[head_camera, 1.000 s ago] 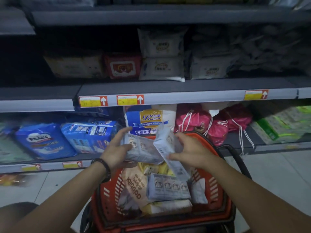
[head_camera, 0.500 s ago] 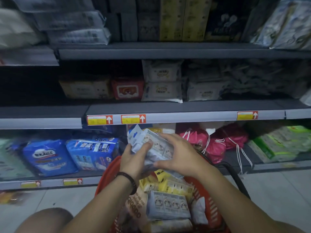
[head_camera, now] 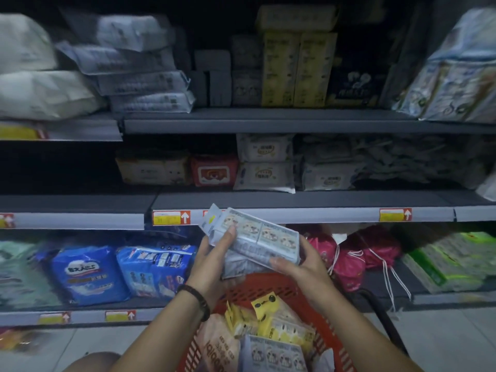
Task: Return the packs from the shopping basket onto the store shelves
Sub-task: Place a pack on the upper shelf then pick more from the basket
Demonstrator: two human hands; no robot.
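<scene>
the stacked pale tissue packs (head_camera: 255,242) sit clamped between my left hand (head_camera: 214,260) and right hand (head_camera: 303,267), above the red shopping basket (head_camera: 268,291) and below the middle shelf (head_camera: 295,202), not yet shelved, while yellow packs (head_camera: 271,323) and others wait in the basket.

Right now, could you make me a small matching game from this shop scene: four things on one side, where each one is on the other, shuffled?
Things:
1. grey-blue packs
2. yellow packs
3. red pack
4. pink drawstring bags

Places:
A. bottom shelf, right of the hands
B. held between left hand and right hand
C. middle shelf
D. inside the red basket

Pairs: 1-B, 2-D, 3-C, 4-A
</scene>
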